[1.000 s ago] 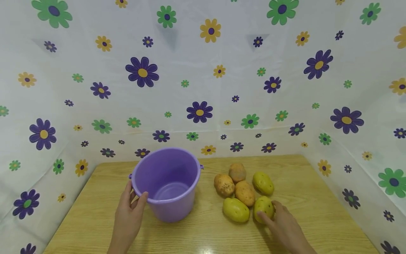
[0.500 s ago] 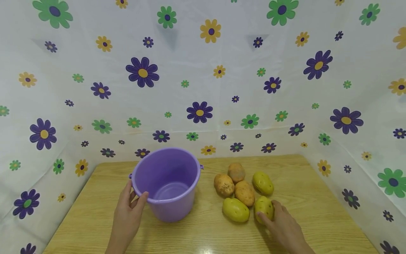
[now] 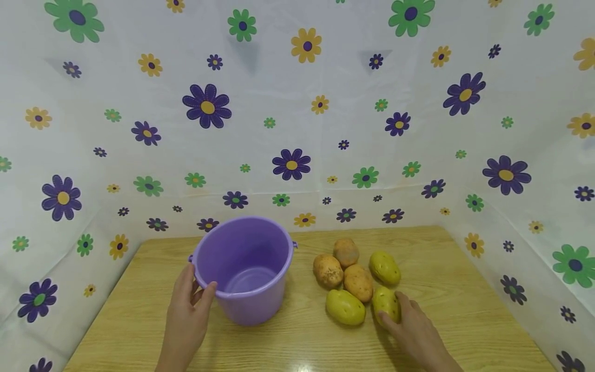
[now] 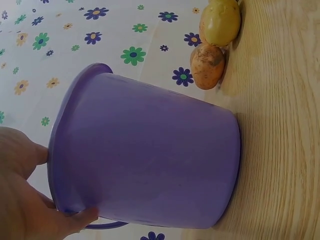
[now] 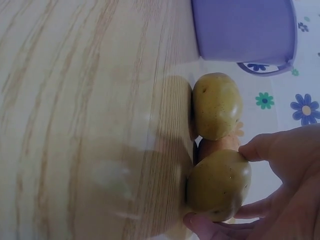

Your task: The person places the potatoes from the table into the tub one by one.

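In the head view a purple bucket (image 3: 253, 307) stands upright on the table, left of the middle. My left hand (image 3: 187, 323) grips its rim at the left front, with the thumb on one side and fingers on the other. At the right, my right hand (image 3: 415, 328) holds a smooth yellow-green potato (image 3: 387, 304) between thumb and fingers, low at the table top. Beside it lies another yellow-green potato (image 3: 346, 308). Right behind are a brown potato (image 3: 358, 282) and a third yellow-green one (image 3: 385, 267). The right wrist view shows thumb and fingertips (image 5: 255, 149) around the held potato.
Two more brown potatoes lie farther back, one with dark patches (image 3: 328, 270) and one behind it (image 3: 346, 252). A white cloth (image 3: 297, 196) with printed flowers rises behind and at both sides of the wooden table (image 3: 297, 341).
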Available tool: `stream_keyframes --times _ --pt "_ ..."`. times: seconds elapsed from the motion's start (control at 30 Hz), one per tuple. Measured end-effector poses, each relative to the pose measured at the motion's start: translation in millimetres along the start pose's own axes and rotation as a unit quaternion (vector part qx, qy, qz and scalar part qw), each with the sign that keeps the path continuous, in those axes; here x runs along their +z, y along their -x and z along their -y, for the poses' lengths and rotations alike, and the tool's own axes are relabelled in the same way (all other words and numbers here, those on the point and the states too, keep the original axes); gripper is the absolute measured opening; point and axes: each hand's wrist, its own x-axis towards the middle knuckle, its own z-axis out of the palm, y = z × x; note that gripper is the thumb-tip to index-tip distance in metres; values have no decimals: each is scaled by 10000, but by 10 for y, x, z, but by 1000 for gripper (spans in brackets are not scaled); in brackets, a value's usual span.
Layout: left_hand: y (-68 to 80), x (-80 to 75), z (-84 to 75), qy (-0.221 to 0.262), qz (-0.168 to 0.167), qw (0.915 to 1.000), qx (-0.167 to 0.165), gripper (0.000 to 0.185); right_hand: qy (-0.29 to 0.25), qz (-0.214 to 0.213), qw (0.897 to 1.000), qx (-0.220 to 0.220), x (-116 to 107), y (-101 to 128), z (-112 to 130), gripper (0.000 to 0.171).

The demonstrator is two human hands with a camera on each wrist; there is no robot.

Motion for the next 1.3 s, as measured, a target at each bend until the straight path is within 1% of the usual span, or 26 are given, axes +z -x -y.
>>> stream_keyframes --times 0.03,0.1,0.27,0.43,0.53,0.67,0.77,0.97,1.07,1.23,1.3 --pt "4 1 -7 -56 14 10000 55 66 2 17 10000 -5 -2 -4 -1 79" --pt "9 0 -20 -141 60 9999 54 67 8 54 10000 -5 -5 -11 -4 77" --pt "2 -21 -41 -326 233 9991 -160 71 -4 30 9999 -119 0 -26 -31 74" --pt "-8 -34 -19 -363 314 9987 -169 73 -85 52 9996 -247 -2 -50 -65 74" --pt "-12 -48 6 -345 369 9985 -197 74 -238 109 9993 -282 -13 -62 -77 75" --pt "-16 -71 25 -381 440 9979 -293 77 -625 222 9974 -292 -37 -68 -82 76" --pt "-19 -78 26 -388 463 9976 -349 81 -811 234 9958 -344 -46 -68 -91 76" --pt "-18 -80 22 -306 451 9978 -365 83 -944 173 9951 -248 -36 -62 -105 76" --pt "-19 -83 14 -328 471 9976 -382 83 -990 97 9949 -191 -28 -53 -121 75" --pt "-18 -91 4 -369 536 9968 -455 85 -1079 93 9941 -69 -44 -21 -133 73" --pt "-17 -94 5 -349 536 9970 -432 84 -1114 83 9937 -53 -61 -10 -128 73"
